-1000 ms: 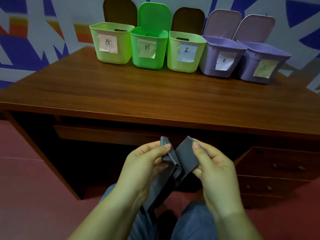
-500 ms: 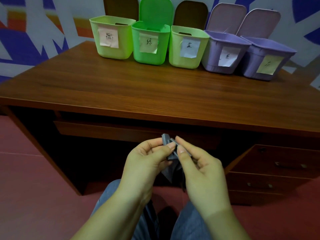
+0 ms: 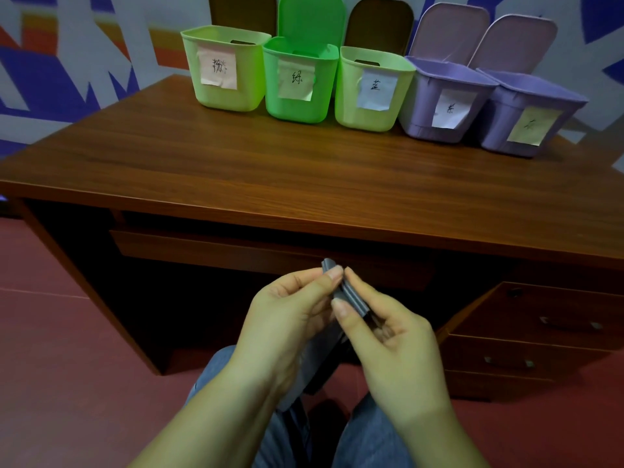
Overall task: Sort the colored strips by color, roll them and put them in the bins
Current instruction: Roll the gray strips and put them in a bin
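Note:
A grey strip (image 3: 351, 295) is partly rolled into a small bundle in front of the desk, above my lap. My left hand (image 3: 290, 319) pinches the bundle's top between thumb and forefinger. My right hand (image 3: 388, 336) pinches it from the other side, its thumb pressed on the roll. The strip's loose tail (image 3: 317, 359) hangs down between my hands toward my knees. Several open bins stand in a row at the back of the desk: pale green (image 3: 223, 65), bright green (image 3: 300, 86), pale green (image 3: 371, 92), purple (image 3: 442, 103) and purple (image 3: 526, 119), each with a paper label.
The brown wooden desk (image 3: 270, 170) runs across the view, its front edge just beyond my hands. A drawer unit (image 3: 540, 336) stands under its right side. Red floor lies on both sides of my knees.
The strip, spread wide between my hands a second ago, is now wound into a tight bundle. My hands have come closer together, and the view has tilted slightly.

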### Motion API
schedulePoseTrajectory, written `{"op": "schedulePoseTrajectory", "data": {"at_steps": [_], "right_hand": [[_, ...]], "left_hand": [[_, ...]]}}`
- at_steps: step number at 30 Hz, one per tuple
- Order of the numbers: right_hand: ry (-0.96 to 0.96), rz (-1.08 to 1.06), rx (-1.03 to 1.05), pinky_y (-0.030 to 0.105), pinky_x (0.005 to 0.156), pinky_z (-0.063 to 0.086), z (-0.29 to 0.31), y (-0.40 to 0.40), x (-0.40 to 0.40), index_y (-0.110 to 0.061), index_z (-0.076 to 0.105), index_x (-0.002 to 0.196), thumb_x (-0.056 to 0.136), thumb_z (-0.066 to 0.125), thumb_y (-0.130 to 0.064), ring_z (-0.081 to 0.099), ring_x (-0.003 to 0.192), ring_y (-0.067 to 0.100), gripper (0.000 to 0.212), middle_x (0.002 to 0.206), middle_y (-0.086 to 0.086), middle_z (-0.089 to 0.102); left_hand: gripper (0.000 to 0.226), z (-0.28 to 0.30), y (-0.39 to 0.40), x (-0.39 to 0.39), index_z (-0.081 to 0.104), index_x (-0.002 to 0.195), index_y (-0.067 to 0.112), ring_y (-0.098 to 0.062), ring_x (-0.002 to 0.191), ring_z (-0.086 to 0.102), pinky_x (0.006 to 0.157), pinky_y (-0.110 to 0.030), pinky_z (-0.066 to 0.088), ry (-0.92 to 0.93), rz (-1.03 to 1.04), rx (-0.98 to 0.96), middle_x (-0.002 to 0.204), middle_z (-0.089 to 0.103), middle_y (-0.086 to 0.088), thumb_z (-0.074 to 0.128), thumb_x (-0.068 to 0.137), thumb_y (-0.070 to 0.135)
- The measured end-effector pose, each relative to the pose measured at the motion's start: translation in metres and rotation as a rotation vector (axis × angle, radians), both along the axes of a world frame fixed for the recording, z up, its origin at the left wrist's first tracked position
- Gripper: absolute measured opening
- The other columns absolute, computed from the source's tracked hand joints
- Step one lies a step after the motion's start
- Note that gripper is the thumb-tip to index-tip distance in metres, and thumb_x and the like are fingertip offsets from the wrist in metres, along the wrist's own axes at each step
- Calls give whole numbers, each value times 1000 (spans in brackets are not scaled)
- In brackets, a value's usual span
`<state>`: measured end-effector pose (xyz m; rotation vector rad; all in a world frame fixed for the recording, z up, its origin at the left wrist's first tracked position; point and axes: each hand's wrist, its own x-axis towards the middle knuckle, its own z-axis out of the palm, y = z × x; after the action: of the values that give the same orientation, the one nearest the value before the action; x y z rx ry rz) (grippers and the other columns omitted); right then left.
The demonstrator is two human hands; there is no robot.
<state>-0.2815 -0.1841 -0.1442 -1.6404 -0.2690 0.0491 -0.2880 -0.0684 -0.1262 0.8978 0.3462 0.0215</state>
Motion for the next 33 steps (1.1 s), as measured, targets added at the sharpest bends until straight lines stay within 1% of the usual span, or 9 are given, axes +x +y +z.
{"op": "schedulePoseTrajectory", "data": {"at_steps": [5,8,13,15,17,20,22,26,33], "right_hand": [[-12,-13,17,3,84,42,0,-4,2,-31,65,110,75,55,-38,58,104,-13,37,105,-33,63],[-29,-20,-4,4,82,44,0,-7,3,-27,67,110,80,50,-35,60,102,-12,35,103,-31,65],[-22,-179,-37,39,89,53,-5,-11,10,-32,70,99,84,45,-42,68,95,8,31,96,-10,74],[-24,-276,-37,46,86,54,-3,-15,13,-30,71,98,87,44,-44,69,90,12,32,91,-6,74],[-56,-322,-66,40,82,56,1,-16,14,-31,70,97,93,45,-37,69,85,9,26,88,-10,73],[-124,-291,-118,11,81,49,5,-11,10,-37,67,100,94,47,-30,63,94,-8,22,96,-31,66],[-146,-254,-131,3,80,43,4,-5,6,-35,68,104,94,48,-31,60,97,-14,22,99,-40,60],[-126,-216,-82,3,82,43,2,1,2,-38,65,102,87,47,-40,60,99,-14,24,100,-37,62],[-108,-231,-98,2,83,42,-1,-2,4,-30,68,109,93,50,-26,58,100,-15,24,98,-27,65]], "left_hand": [[10,-2,2,0,74,74,12,-7,65,70,55,-15,53,33,-33,16,73,73,-5,64,74,14],[10,-2,1,0,72,79,10,-6,63,69,53,-15,52,51,-43,27,73,73,-5,63,78,12],[10,-2,-1,0,70,87,7,-7,64,68,56,-17,54,52,-59,82,74,73,-6,63,82,10],[7,-2,-2,-1,70,86,8,-6,61,67,56,-17,54,56,-57,116,70,72,-4,64,82,9],[6,-2,-4,-2,69,85,8,-6,59,67,56,-17,54,56,-52,138,68,72,-4,64,82,9],[9,0,-8,-3,69,88,5,-8,60,68,53,-17,52,41,-46,131,72,72,-7,64,81,8],[7,1,-10,-3,69,85,6,-8,58,67,51,-16,51,30,-30,120,70,72,-6,63,82,5],[6,2,-11,-3,67,83,5,-8,57,67,50,-16,51,18,-7,112,69,71,-5,62,82,2],[6,-2,-11,-3,67,81,8,-8,60,68,52,-16,51,21,-5,131,71,72,-5,64,81,3]]}}
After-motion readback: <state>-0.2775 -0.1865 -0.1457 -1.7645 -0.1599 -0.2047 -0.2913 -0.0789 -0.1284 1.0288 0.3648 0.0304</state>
